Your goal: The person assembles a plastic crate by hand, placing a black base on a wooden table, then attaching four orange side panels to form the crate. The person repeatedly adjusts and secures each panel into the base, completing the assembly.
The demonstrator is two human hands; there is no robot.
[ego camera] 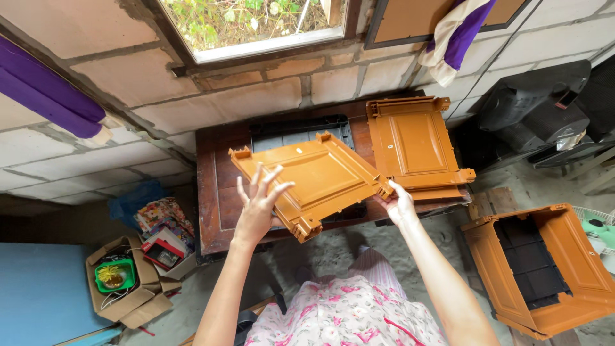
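We hold an orange panel [314, 182] above the table [211, 192]: left hand [259, 205] splayed beneath, right hand [398, 205] gripping its corner.

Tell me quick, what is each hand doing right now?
Left hand: open, fingers spread, flat against the orange plastic panel.
Right hand: closed on the panel's right corner, holding it up.

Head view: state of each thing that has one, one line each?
Orange panel: lifted off the table, tilted.
Left hand: fingers spread, under the panel.
Right hand: gripping the panel's corner.
Second orange panel: lying flat on the table.
Orange cabinet: part-assembled, open, on floor.
Cardboard box: open.
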